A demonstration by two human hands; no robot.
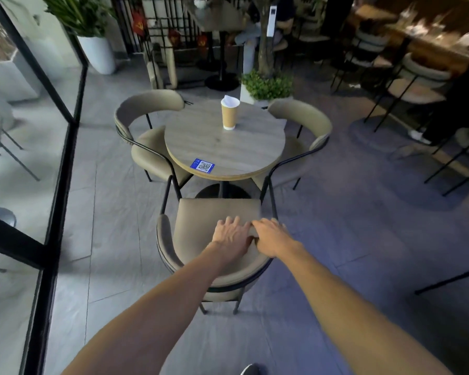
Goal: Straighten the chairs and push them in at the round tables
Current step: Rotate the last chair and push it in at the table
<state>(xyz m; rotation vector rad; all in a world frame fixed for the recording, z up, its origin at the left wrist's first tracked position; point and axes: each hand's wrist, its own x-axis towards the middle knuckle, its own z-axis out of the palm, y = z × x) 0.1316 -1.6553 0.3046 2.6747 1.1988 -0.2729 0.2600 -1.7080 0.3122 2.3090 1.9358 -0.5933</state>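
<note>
Beige padded chair [217,209] with black metal legs stood facing the round wooden table [228,150], seat not tucked under, while the left hand [232,235] and right hand [272,236] gripped its curved backrest side by side.

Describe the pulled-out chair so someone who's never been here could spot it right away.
Find the round table with the paper cup, beside the glass wall. Three tan chairs ring it; you want the chair nearest the camera, held by the left hand and right hand. Its seat sits clear of the tabletop, while the other two are tucked under.
</note>
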